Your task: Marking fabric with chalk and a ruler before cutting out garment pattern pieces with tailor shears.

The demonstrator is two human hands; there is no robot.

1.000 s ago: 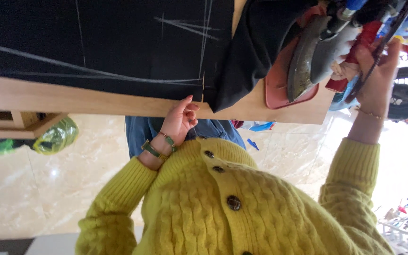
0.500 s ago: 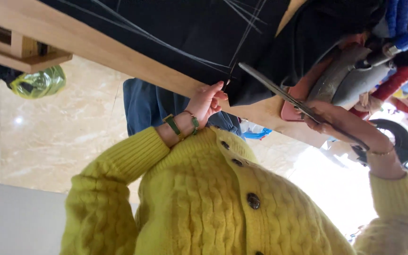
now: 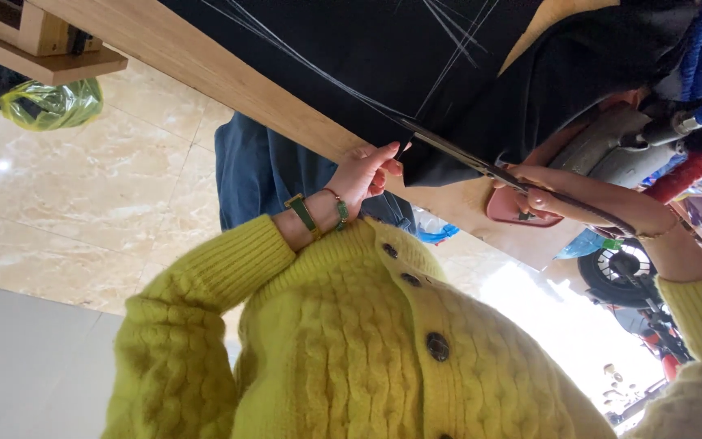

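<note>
Now the scissors [image 3: 481,167] have reached the cloth [image 3: 351,57] edge; right hand [image 3: 578,203] grips them, left hand [image 3: 363,175] pinches the cloth at the table [image 3: 205,73].

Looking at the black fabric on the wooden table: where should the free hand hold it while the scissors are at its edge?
Probably pinch the black fabric at its near edge by the table rim, just left of the scissors, where the left hand already is. The edge overhangs there, so fingers can come from below while the right hand works the blades.

The right hand [image 3: 578,199] has brought the scissors [image 3: 481,167] to the black cloth's [image 3: 351,57] edge.
</note>
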